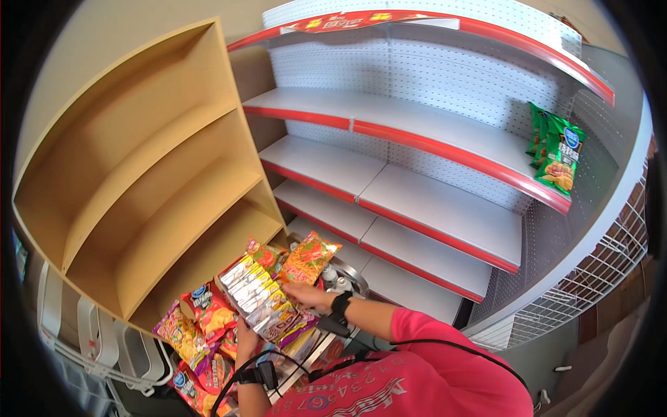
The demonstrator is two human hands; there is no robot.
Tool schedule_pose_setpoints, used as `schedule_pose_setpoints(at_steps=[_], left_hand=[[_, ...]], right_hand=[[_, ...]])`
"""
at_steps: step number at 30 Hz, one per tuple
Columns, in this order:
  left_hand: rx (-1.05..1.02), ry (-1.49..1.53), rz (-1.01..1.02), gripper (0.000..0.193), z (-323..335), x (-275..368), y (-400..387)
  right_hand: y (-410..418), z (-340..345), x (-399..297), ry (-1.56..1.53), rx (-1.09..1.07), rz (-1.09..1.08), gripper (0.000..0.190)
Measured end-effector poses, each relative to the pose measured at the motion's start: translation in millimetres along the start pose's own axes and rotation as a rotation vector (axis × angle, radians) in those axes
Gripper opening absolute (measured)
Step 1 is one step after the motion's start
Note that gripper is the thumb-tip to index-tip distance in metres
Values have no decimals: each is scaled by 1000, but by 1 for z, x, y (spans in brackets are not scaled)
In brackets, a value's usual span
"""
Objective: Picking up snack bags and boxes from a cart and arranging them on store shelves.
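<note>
A display box of packets point(254, 289), with yellow edges and shiny white wrapping, lies on top of piled snack bags in front of me. My left hand point(247, 338) grips its near left corner, its fingertips partly hidden. Against the opposite long side rests my right hand point(306, 296), fingers extended along the edge. An orange snack bag point(311, 256) lies just beyond the right hand. Red chip bags point(211, 311) and a yellow-and-purple snack bag point(183, 336) crowd the left hand. Black straps circle both wrists.
A wooden bookcase point(156, 151) stands to the left, beside white metal shelving with red edges point(417, 140). Green chip bags point(560, 154) stand at the right end of one shelf. White shopping baskets or carts point(130, 349) are at lower left; a wire rack point(599, 276) is at right.
</note>
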State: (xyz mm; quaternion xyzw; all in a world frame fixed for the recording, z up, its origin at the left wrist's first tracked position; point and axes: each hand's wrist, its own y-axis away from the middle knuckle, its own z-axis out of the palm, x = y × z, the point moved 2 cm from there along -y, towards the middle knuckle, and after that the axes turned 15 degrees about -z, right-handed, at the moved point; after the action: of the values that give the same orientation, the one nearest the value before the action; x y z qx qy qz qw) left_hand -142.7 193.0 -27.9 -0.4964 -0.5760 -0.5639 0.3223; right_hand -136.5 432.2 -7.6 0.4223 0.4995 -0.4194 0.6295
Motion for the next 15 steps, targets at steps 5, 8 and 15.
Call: schedule_pose_setpoints(at_steps=[5, 8, 15], left_hand=[[-2, -27, 135, 49, -6, -10, -3], [-34, 51, 114, 49, 0, -10, -3], [106, -259, 332, 52, -22, -9, -12]], right_hand=[[-16, 24, 10, -14, -17, -250, 53], [-19, 23, 21, 30, 35, -202, 52], [2, 24, -14, -17, 47, -260, 49]])
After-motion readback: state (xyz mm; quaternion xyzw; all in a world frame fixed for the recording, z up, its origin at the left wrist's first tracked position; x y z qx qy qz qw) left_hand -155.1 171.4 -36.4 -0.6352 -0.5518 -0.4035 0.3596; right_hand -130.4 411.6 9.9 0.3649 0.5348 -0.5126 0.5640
